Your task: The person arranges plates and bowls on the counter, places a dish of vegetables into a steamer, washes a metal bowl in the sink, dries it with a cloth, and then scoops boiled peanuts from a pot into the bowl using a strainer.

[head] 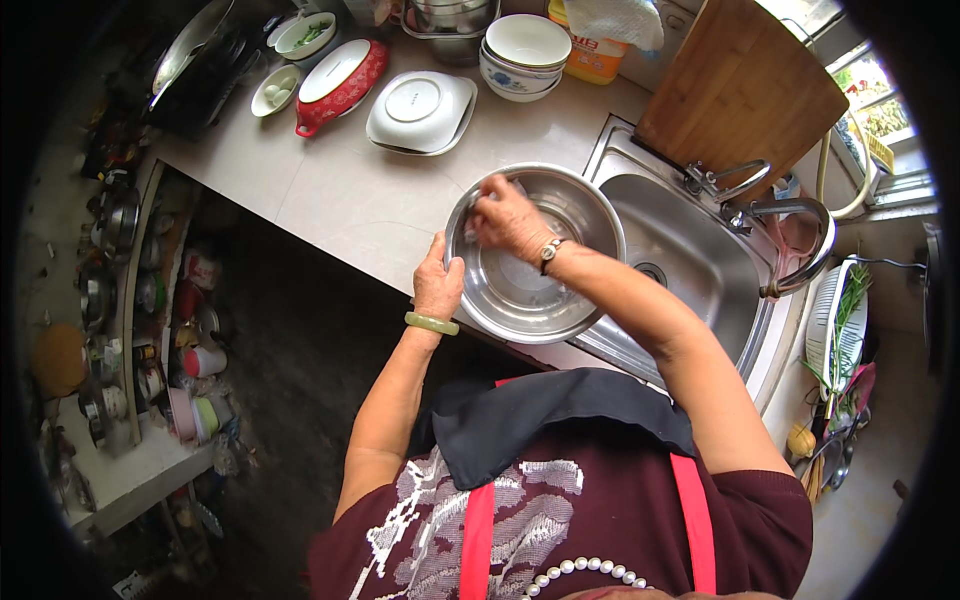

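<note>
A wide stainless steel basin (pixel 525 315) rests partly on the counter edge and partly over the left side of the sink. My left hand (pixel 439 281), with a green bangle at its wrist, grips the basin's left rim, thumb on top. Inside the basin, my right hand (pixel 510 214) is closed around a crumpled, pale cloth or wipe (pixel 474 217) against the upper-left inner wall. The fingers hide most of that wipe, and motion blurs it.
A steel sink (pixel 675 247) with a curved faucet (pixel 825 232) adjoins the basin. Behind are a wooden cutting board (pixel 742 97), stacked bowls (pixel 525 45), an upturned white dish (pixel 416 105), a red oval dish (pixel 345 86) and a bowl of eggs (pixel 276 90). A white basket (pixel 825 330) holds greens.
</note>
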Motion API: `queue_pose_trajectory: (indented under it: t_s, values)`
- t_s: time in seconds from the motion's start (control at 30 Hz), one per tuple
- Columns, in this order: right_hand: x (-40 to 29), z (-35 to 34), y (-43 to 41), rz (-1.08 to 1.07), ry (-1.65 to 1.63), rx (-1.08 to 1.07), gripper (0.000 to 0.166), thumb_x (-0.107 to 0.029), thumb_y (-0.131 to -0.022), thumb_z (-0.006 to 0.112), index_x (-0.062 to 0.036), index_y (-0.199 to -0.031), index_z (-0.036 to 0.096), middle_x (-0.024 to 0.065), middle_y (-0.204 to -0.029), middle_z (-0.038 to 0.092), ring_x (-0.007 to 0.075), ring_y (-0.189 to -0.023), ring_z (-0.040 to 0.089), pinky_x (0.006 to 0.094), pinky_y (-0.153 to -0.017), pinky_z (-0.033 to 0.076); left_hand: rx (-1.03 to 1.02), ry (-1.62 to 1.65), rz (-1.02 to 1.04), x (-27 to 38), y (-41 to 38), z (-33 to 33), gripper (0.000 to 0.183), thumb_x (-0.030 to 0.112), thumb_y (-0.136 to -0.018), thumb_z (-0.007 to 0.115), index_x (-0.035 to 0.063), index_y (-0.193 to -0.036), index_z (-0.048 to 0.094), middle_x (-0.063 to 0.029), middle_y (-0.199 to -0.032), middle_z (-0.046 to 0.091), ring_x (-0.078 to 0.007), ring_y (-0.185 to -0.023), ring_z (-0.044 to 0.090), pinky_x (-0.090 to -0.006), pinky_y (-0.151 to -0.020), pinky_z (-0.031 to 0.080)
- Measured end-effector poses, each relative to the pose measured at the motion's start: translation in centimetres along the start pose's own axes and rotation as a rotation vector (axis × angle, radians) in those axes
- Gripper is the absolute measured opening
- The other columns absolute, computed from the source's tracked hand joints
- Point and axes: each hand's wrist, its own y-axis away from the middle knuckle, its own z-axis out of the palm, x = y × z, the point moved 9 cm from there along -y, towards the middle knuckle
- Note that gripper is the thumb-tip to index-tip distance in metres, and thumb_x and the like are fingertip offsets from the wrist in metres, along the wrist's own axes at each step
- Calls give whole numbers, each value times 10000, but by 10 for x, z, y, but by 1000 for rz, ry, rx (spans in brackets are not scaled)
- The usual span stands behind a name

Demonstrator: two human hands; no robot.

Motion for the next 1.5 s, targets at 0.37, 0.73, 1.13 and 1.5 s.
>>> queue_pose_trajectory:
  t_s: [0.37, 0.73, 1.13, 1.5]
  values:
    - [45, -1, 51, 53, 753, -719, 255, -151, -645, 644, -16, -860, 621, 145, -995, 517, 274, -894, 514, 352, -743, 458, 76, -76, -37, -5, 9, -7, 402, 84, -758, 465, 59, -1158, 477, -181, -865, 607, -296, -758, 601, -343, -703, 461]
    - [-29, -3, 71, 87, -13, -722, 142, -155, -742, 516, -54, -804, 594, 129, -886, 545, 272, -863, 551, 361, -801, 429, -332, 229, -579, -60, 13, 21, 336, 103, -733, 505, -72, -1019, 527, -151, -836, 596, -205, -666, 597, -315, -585, 497]
    - [-43, -112, 61, 465, -814, -393, 322, -243, -880, 493, -29, -1117, 527, 10, -950, 566, 68, -904, 470, 220, -815, 389, 92, 745, -702, -65, 138, -89, 259, 15, -759, 447, -107, -975, 523, -154, -922, 591, -240, -837, 600, -343, -706, 500]
    - [-33, -2, 80, -206, 379, -400, 528, -352, -794, 528, -86, -1231, 396, 199, -1257, 357, 363, -1135, 361, 442, -967, 293, 840, 928, -941, -194, 345, -210, 331, 43, -744, 433, -39, -1064, 440, -169, -1011, 542, -302, -872, 578, -422, -658, 524]
